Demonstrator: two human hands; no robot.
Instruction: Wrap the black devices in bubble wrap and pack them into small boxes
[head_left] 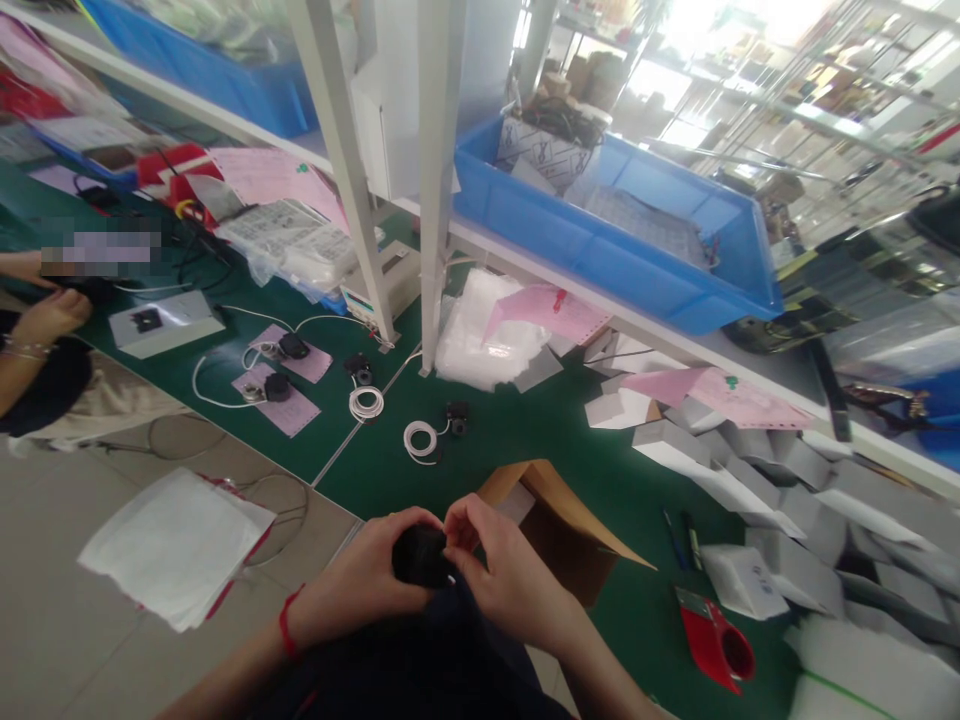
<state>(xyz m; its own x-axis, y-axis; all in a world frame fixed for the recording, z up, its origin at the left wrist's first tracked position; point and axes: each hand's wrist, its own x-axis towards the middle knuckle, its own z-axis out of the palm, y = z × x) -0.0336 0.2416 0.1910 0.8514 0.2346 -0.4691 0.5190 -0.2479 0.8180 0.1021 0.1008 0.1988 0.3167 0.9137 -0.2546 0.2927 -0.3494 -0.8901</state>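
Note:
My left hand point(360, 575) is wrapped round a black rounded device point(420, 556), holding it close to my body at the bench edge. My right hand point(495, 560) has thumb and forefinger pinched together at the device's right side; whatever is between those fingertips is too small to make out. Just beyond my right hand, an open brown cardboard box point(577, 535) rests on the green bench point(525, 430). Farther off lie a small black camera-like unit point(456, 418) with a coiled white cable point(420, 440), and a similar black unit point(358, 368) beside another white coil point(366, 403).
White boxes point(757, 485) crowd the right, near a red tape dispenser point(716, 640) and pens point(691, 540). Blue bins point(615, 240) stand on the shelf above. At the left, a co-worker's hands point(56, 310) work beside a white box point(165, 322). A covered stool point(180, 545) stands below.

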